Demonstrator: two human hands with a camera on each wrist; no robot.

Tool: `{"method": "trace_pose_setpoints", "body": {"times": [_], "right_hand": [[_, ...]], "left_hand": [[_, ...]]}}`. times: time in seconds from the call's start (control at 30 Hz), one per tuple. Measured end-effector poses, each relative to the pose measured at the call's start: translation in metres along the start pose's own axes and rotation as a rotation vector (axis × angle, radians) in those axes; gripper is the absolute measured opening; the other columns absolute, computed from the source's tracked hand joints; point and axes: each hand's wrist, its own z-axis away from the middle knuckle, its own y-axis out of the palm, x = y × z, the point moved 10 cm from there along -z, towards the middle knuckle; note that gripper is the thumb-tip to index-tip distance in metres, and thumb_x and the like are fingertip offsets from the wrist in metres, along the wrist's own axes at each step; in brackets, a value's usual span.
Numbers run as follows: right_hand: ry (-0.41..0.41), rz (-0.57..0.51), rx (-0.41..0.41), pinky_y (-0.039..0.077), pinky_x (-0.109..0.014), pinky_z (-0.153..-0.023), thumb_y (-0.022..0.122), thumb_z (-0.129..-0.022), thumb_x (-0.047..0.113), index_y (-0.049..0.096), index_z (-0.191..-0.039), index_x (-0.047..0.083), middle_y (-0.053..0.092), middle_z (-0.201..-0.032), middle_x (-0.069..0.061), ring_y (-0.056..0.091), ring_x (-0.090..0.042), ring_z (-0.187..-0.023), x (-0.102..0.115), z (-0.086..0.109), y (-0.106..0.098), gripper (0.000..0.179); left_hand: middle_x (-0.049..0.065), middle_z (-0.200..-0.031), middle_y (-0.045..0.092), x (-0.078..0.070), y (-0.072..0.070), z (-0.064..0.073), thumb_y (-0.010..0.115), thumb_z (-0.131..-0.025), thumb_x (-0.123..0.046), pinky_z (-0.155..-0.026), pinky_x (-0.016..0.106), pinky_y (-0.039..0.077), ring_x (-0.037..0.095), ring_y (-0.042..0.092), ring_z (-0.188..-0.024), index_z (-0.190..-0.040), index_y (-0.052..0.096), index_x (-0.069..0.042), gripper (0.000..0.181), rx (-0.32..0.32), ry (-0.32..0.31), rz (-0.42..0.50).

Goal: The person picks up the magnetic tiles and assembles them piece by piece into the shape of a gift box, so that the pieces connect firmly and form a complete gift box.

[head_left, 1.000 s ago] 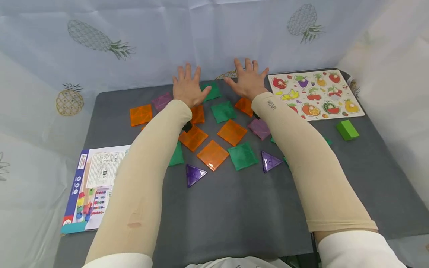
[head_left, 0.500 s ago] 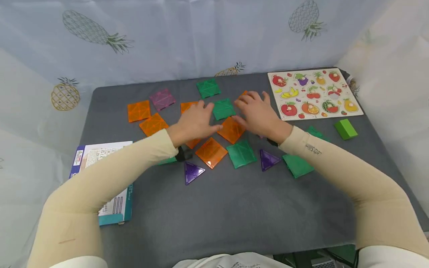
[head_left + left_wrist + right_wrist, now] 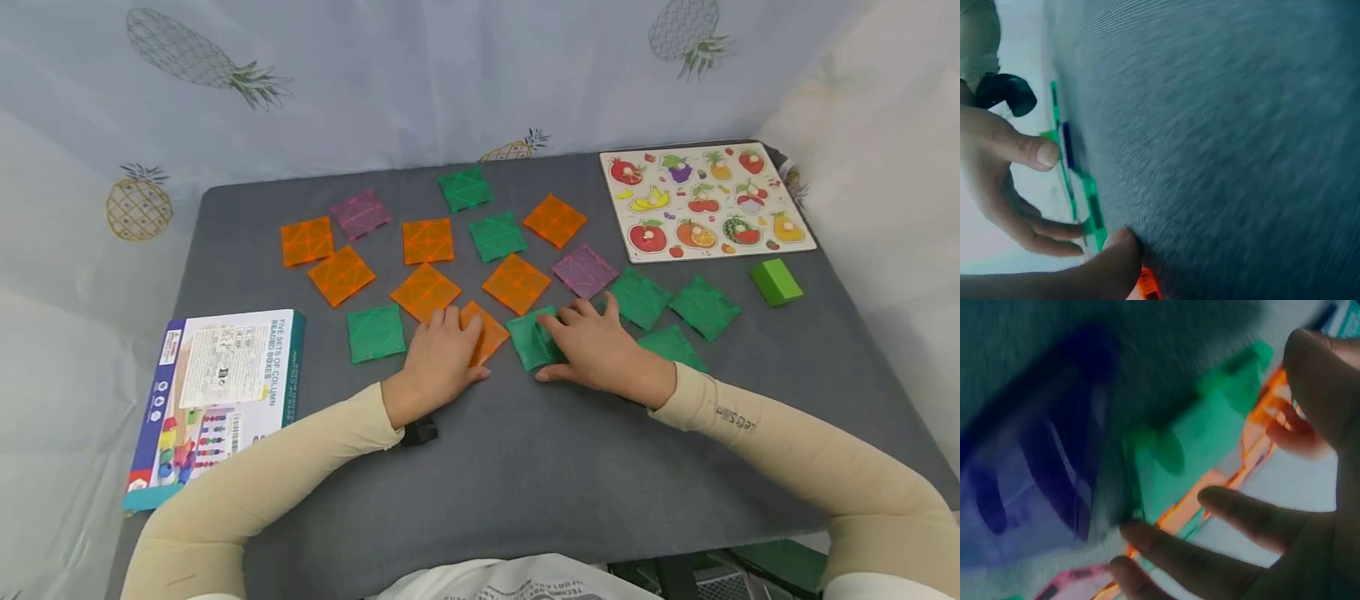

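A printed box lies left, fruit board and green block right.

A hand could pass along the near strip of the table, between the left sleeve and right sleeve; the left hand and right hand leave a small gap between them; beyond, scattered tiles allow only slim lanes; the box obstructs the left, the fruit board the far right.
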Motion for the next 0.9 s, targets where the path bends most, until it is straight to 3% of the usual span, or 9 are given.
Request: {"method": "trace_pose_setpoints", "body": {"times": [0.13,0.37,0.57,0.73,0.9], "right_hand": [[0.046,0.02,-0.018,0.023,-0.079,-0.096,0.071,-0.073,0.064,0.052,-0.135,0.012,0.056,-0.123,-0.022,0.048,-0.042,-0.116,0.004,0.0,0.007,0.082],[0.08,0.065,-0.069,0.023,-0.079,-0.096,0.067,-0.075,0.066,0.052,-0.132,0.01,0.056,-0.12,-0.027,0.05,-0.044,-0.111,0.011,-0.004,0.01,0.081],[0.116,0.033,-0.05,0.02,-0.078,-0.099,0.068,-0.079,0.061,0.048,-0.137,0.012,0.054,-0.123,-0.026,0.049,-0.044,-0.114,0.01,-0.006,0.011,0.079],[0.105,-0.002,-0.056,0.026,-0.075,-0.098,0.073,-0.078,0.054,0.045,-0.137,0.011,0.057,-0.119,-0.026,0.052,-0.045,-0.11,0.01,-0.009,0.007,0.078],[0.082,-0.042,-0.035,0.041,-0.06,-0.086,0.078,-0.074,0.043,0.038,-0.14,0.011,0.059,-0.112,-0.023,0.054,-0.041,-0.098,0.012,-0.014,0.004,0.084]], "left_hand": [[0.015,-0.101,0.053,-0.006,-0.001,0.008,0.079,-0.076,-0.044,-0.067,0.039,0.048,0.028,0.049,-0.086,-0.124,0.055,-0.009,0.064,-0.031,0.023,0.017],[0.015,-0.113,0.053,-0.019,0.004,0.035,0.082,-0.076,-0.024,-0.071,0.043,0.052,0.032,0.05,-0.095,-0.135,0.049,-0.011,0.068,0.061,0.059,0.12],[0.009,-0.113,0.049,-0.006,0.007,0.057,0.081,-0.073,-0.004,-0.072,0.055,0.052,0.035,0.045,-0.103,-0.129,0.05,-0.015,0.064,0.112,0.006,0.163],[0.011,-0.117,0.049,0.007,0.004,0.059,0.083,-0.07,-0.003,-0.077,0.062,0.05,0.035,0.045,-0.103,-0.128,0.052,-0.016,0.067,0.067,-0.014,0.148],[0.014,-0.111,0.05,0.006,0.0,0.05,0.081,-0.072,-0.001,-0.078,0.049,0.05,0.034,0.046,-0.097,-0.122,0.055,-0.012,0.057,0.015,0.04,0.13]]}}
